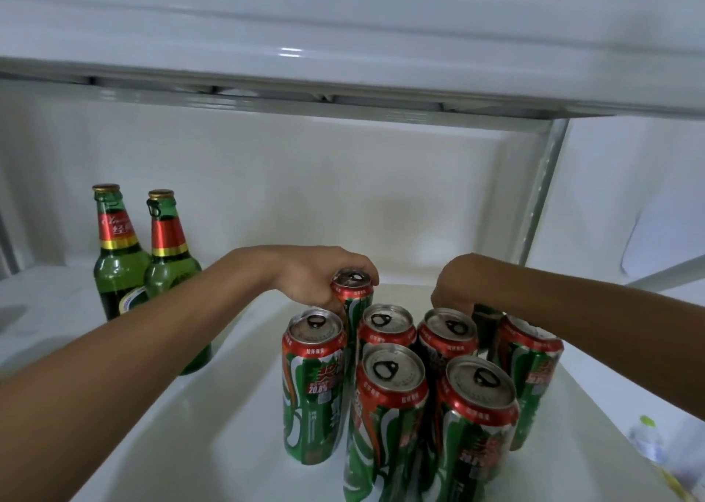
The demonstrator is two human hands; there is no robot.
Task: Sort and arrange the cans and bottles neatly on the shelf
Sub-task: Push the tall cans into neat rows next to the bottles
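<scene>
Several green and red cans stand clustered on the white shelf (213, 406) right of centre. My left hand (316, 276) grips the top of the rearmost can (353, 292), which stands behind the front-left can (313, 383). My right hand (454, 288) reaches down behind the cluster and closes on a dark can (483, 324) that is mostly hidden between the middle can (446, 334) and the right can (528, 360). Two green glass bottles (114, 257) (169, 261) with gold caps stand upright at the back left, touching each other.
An upper white shelf (343, 82) overhangs close above. A metal upright post (541, 192) stands at the right rear. A blurred pale object (648, 440) lies at the lower right edge. Bare shelf surface lies left of the cans.
</scene>
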